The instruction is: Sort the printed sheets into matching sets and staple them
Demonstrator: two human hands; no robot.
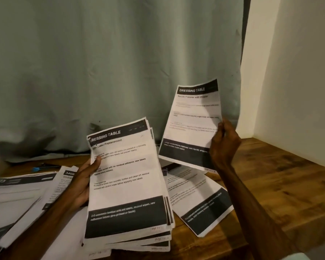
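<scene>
Black-banded "DRESSING TABLE" pages held up over a wooden table (pixel 270 175).
The left grip (pixel 81 184) clasps a fanned stack of sheets (pixel 128 184), thumb on the top page. The right grip (pixel 223 145) pinches a single sheet (pixel 191 119) by its right edge, raised just beside the stack. Loose sheets (pixel 199 196) lie spread on the table below, before a grey-green curtain (pixel 101 72).

The small print on the single sheet (pixel 190 117) blurs past reading. The stack (pixel 126 177) hides the fingers of the left hand (pixel 81 184). The loose sheets (pixel 13 199) run off the left edge.
</scene>
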